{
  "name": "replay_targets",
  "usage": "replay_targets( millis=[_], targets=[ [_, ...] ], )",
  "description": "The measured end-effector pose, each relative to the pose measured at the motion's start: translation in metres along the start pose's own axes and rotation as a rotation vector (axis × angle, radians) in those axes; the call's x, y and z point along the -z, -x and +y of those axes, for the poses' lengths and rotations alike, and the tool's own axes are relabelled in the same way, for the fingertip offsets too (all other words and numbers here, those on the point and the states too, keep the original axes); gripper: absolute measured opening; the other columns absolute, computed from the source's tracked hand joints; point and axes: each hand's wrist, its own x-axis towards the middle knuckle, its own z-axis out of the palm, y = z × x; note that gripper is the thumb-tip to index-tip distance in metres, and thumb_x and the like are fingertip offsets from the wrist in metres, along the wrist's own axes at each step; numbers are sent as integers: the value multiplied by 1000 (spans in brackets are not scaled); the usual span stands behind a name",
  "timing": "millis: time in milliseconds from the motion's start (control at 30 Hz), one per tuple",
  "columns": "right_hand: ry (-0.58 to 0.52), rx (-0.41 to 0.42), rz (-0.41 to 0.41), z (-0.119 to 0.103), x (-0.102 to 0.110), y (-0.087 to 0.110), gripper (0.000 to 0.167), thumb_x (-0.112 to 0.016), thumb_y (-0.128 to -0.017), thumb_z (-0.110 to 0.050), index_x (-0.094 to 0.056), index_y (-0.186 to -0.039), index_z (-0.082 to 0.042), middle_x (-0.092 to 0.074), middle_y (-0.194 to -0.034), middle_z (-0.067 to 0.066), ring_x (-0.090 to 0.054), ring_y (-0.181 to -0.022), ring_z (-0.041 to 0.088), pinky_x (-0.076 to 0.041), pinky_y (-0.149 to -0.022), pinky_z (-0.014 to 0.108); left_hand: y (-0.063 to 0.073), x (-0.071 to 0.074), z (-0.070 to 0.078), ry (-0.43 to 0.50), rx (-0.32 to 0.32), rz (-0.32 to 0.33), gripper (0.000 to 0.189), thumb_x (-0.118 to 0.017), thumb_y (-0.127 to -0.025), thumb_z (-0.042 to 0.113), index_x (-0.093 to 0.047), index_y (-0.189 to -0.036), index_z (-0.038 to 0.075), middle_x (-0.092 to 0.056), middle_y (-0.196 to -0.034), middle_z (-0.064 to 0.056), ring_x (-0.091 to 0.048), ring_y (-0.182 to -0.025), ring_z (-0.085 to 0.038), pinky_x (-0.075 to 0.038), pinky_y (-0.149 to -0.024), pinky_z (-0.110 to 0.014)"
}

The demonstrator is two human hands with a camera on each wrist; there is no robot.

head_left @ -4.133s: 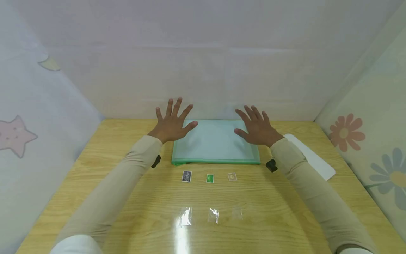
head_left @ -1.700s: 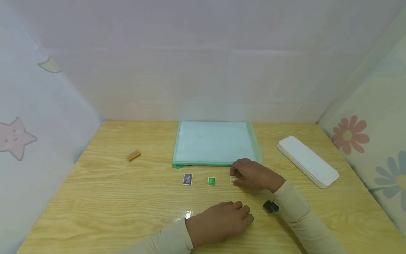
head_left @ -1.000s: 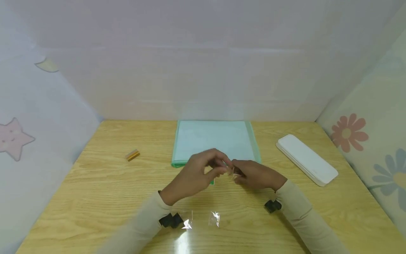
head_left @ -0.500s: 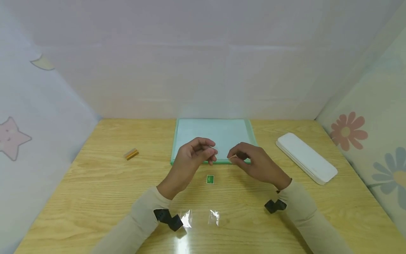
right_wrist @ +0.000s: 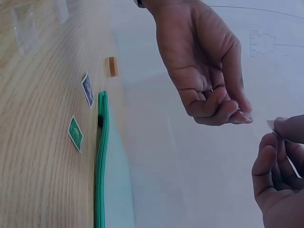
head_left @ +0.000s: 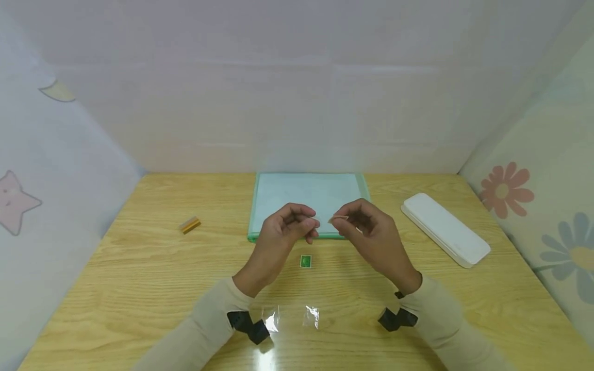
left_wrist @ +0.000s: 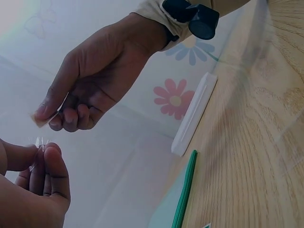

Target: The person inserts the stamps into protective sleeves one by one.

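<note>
My left hand is raised above the table, pinching a small clear plastic sleeve between thumb and fingers. Facing it across a narrow gap, my right hand pinches a small pale stamp by its edge. Stamp and sleeve are apart. A green stamp lies on the table below the hands. The dark stamp shows in the right wrist view; my left hand hides it in the head view. Nearer me lie two more clear sleeves, the left sleeve and the middle sleeve.
Behind the hands lies a pale folder with green edges. A long white case stands at the right, and a small gold-brown striped object at the left. Printed sheets wall the wooden table at the back and sides.
Both hands were spread over the folder at first. My right hand picked up the pale stamp, my left the right-hand sleeve. Both then rose, and the right hand turned the stamp toward the left.
</note>
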Motion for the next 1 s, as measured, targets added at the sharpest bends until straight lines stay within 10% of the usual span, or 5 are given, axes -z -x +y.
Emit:
replay_targets(
  millis=[267,1000],
  targets=[
    [38,46,28,26,-2,1,14,-67,-98,-9,-64,-111,-15,-65,-103,3,-61,-85,25,-51,-69,30,3,-6,-4,33,-5,13,25,-64,-100,9,-55,-118,-5,-63,-105,-24,-64,-87,-25,-55,-75,-29],
    [44,31,37,-6,-9,1,12,-63,-96,6,-61,-107,2,-63,-99,8,-59,-82,22,-47,-66,26,6,-12,-3,52,-27,19,25,-63,-101,9,-54,-120,-4,-64,-105,-19,-63,-86,-23,-54,-74,-27]
  ],
)
